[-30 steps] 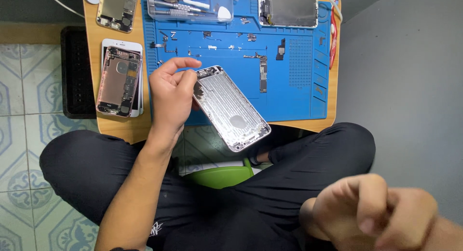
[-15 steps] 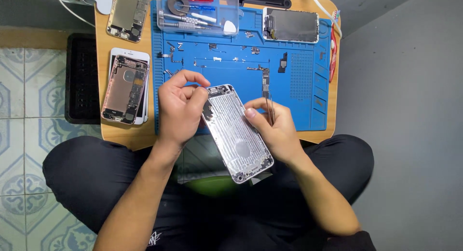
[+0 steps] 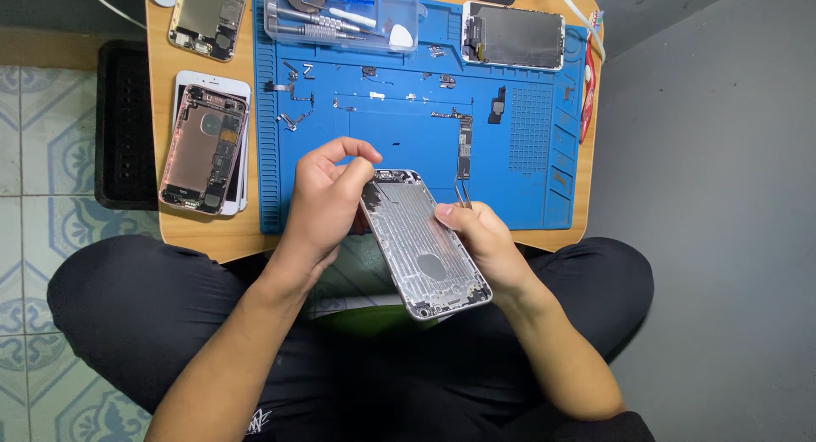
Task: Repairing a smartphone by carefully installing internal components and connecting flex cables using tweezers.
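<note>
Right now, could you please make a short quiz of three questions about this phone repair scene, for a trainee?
1. True or false: the left hand grips the upper end of the empty phone housing.
2. Which tool does the right hand hold? A) screwdriver B) tweezers C) suction cup
3. Fill in: the detached phone screen lies at the far right corner of the blue ____.

Key: 1 true; 2 B; 3 repair mat.

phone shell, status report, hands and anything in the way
Left hand grips phone shell top edge. Right hand steadies its side, holding tweezers. Blue mat beyond; nothing blocking.
</note>
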